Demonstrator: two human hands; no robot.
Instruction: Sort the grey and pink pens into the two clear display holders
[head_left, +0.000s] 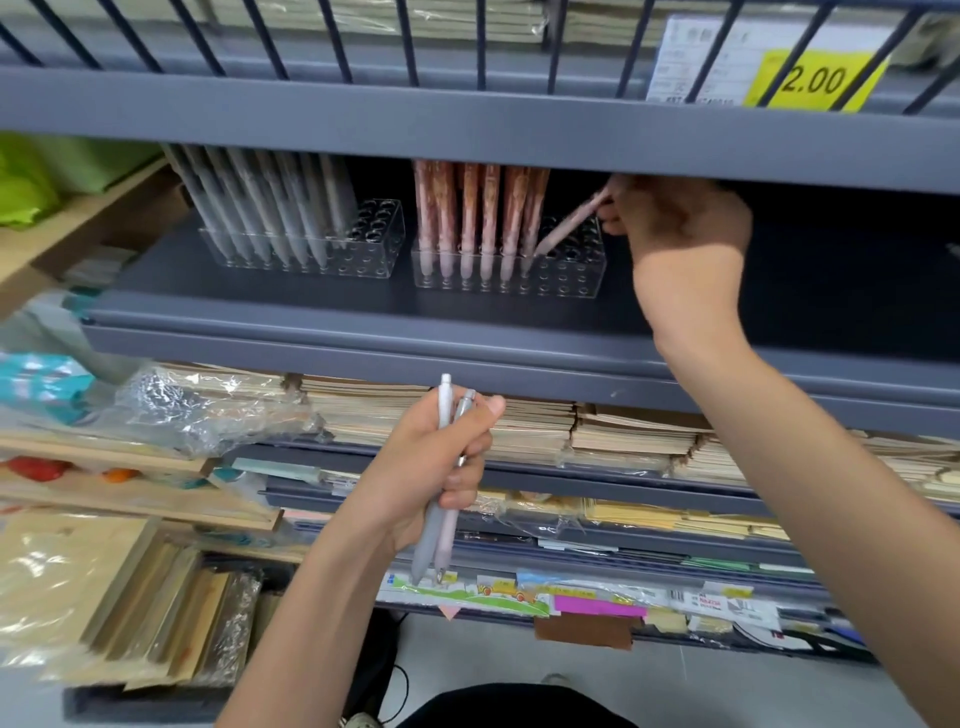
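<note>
Two clear display holders stand on the dark shelf. The left holder (363, 260) carries several grey pens (270, 208); the right holder (576, 275) carries several pink pens (467, 213). My right hand (680, 223) pinches a pink pen (569, 226) that slants down, its tip at a hole of the right holder. Lower down, in front of the shelf edge, my left hand (441, 457) grips a grey pen (434, 525) and a pale pink pen (448, 535), both upright with tips pointing down.
The upper shelf edge (467, 124) overhangs the pens' tops and bears a yellow price tag (815, 80). Stacks of notebooks (597, 431) fill the shelf below. Crumpled plastic wrap (197, 400) and wooden racks (130, 493) lie at left.
</note>
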